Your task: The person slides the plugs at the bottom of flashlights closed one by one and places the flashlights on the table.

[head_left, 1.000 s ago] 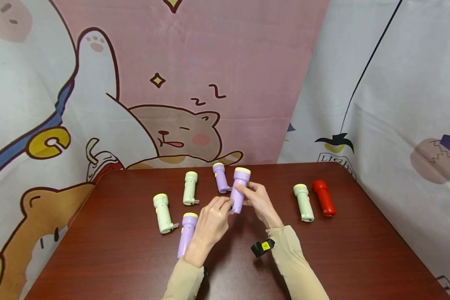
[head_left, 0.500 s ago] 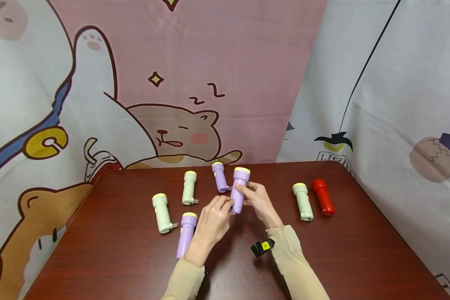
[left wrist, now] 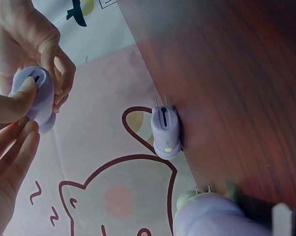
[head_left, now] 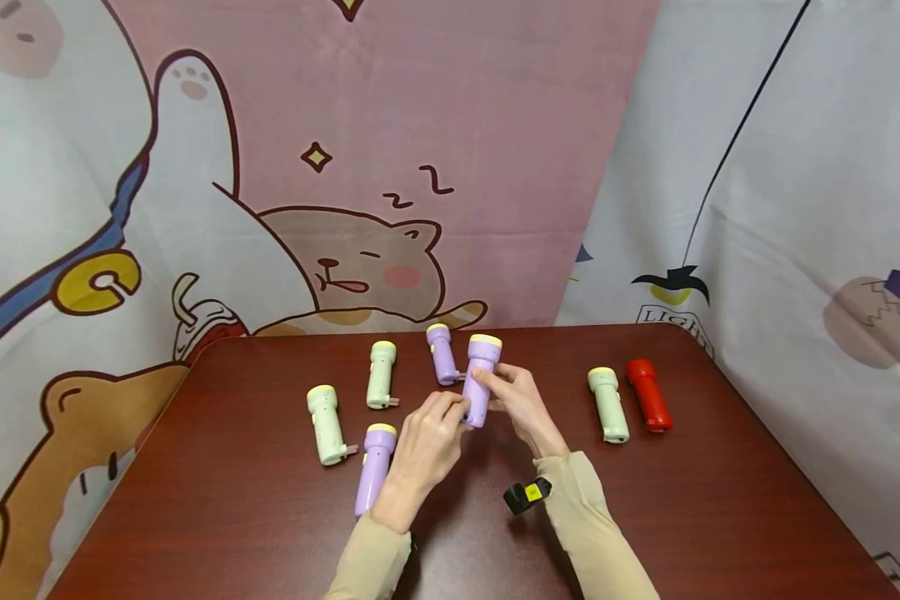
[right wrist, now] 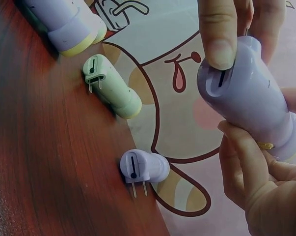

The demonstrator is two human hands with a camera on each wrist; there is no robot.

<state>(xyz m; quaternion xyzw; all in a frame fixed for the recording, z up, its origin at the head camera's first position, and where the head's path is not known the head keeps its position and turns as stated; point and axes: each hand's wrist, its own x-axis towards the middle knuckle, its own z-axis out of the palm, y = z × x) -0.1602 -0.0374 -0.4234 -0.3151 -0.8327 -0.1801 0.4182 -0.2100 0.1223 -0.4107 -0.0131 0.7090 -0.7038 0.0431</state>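
A purple flashlight point(head_left: 482, 383) with a yellow rim is held above the table, lens end up and slightly tilted. My right hand point(head_left: 521, 408) grips its body, fingers and thumb around the barrel near the head. My left hand point(head_left: 429, 437) pinches the base end; in the right wrist view its thumb point(right wrist: 219, 49) presses beside the dark slot there. A thin metal prong shows behind that thumb, near the left fingers. Close to my left wrist lies another purple flashlight point(head_left: 373, 475), partly behind the hand. A smaller-looking purple flashlight point(head_left: 442, 356) lies behind the held one, its plug prongs out.
Two pale green flashlights point(head_left: 381, 375) with prongs out lie at the left on the brown table point(head_left: 232, 500). At the right, a pale green flashlight point(head_left: 608, 406) lies beside a red flashlight point(head_left: 649, 396). A cartoon-printed cloth point(head_left: 510, 167) hangs behind the table's far edge.
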